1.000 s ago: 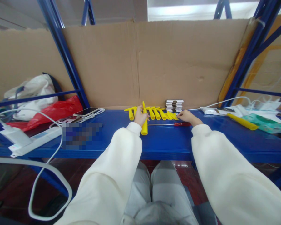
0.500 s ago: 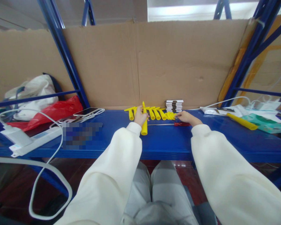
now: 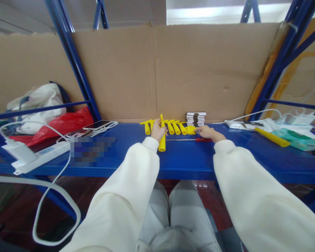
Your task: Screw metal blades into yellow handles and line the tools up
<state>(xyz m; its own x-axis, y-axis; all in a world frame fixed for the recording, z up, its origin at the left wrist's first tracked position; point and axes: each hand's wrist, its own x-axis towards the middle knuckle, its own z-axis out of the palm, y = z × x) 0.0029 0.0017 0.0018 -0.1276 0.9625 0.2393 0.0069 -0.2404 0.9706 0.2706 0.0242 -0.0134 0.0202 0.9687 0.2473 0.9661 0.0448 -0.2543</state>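
My left hand [image 3: 159, 131] is closed around a yellow T-shaped plastic tool [image 3: 162, 143], its thick round handle pointing toward me. Several more such yellow tools [image 3: 176, 128] lie in a row behind and beside that hand. My right hand [image 3: 206, 132] is at a cluster of small flat yellow pieces [image 3: 190, 130]. Its index finger reaches onto them while the other fingers curl in. A tiny dark or shiny bit shows at those fingertips, too small to name. Beneath the right hand lies a screwdriver with a red handle [image 3: 199, 139], its thin shaft running left.
Behind the right hand stands a stack of small white packs [image 3: 195, 118] against the cardboard panel [image 3: 199, 70]. Farther right are a yellow tube [image 3: 271, 137] and a green packet [image 3: 296, 138]. A phone [image 3: 99, 124], red bag [image 3: 68, 123] and power strip [image 3: 42, 157] lie left.
My right hand has shifted slightly left, and its index finger now stretches onto the small yellow pieces. The left hand stays on the yellow tool in the same place.
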